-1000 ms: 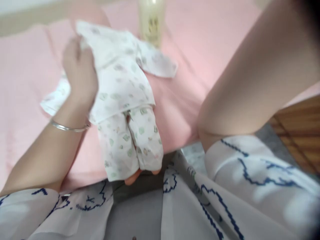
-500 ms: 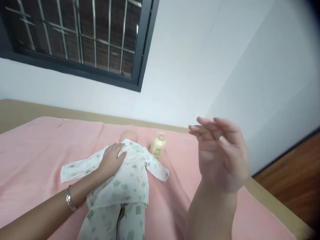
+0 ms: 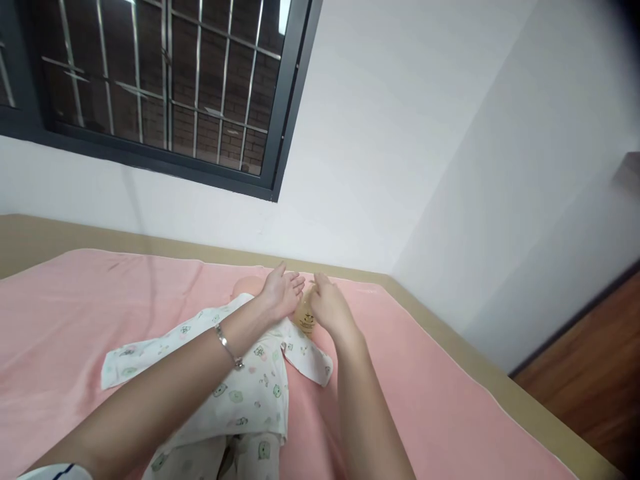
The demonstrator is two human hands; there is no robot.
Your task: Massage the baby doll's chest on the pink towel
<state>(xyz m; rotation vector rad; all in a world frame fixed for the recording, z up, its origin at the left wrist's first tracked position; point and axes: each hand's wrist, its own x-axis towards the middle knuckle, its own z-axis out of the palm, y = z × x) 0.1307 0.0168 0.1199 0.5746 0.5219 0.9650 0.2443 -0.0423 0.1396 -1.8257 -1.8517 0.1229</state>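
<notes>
A baby doll (image 3: 245, 400) in a white patterned top and trousers lies stretched out on the pink sheet, its bare round head (image 3: 246, 287) pointing away from me. Beside its head and shoulder stands a yellowish pump bottle (image 3: 304, 317) with a small face on its front. My left hand (image 3: 283, 293) is held palm up with its fingers stretched, just left of the bottle top, and wears a silver bracelet at the wrist. My right hand (image 3: 330, 307) has bent fingers at the bottle's top, partly covering it.
The pink sheet (image 3: 425, 393) covers a tan bed or platform (image 3: 450, 333) against a white wall (image 3: 375, 133). A dark-framed window (image 3: 270, 153) with metal bars is in that wall. Brown wooden panelling (image 3: 595, 373) shows at the far right.
My left hand has lifted off the doll's chest and moved right, turning palm up. My right hand has come from the raised position at right to the bottle's top.
</notes>
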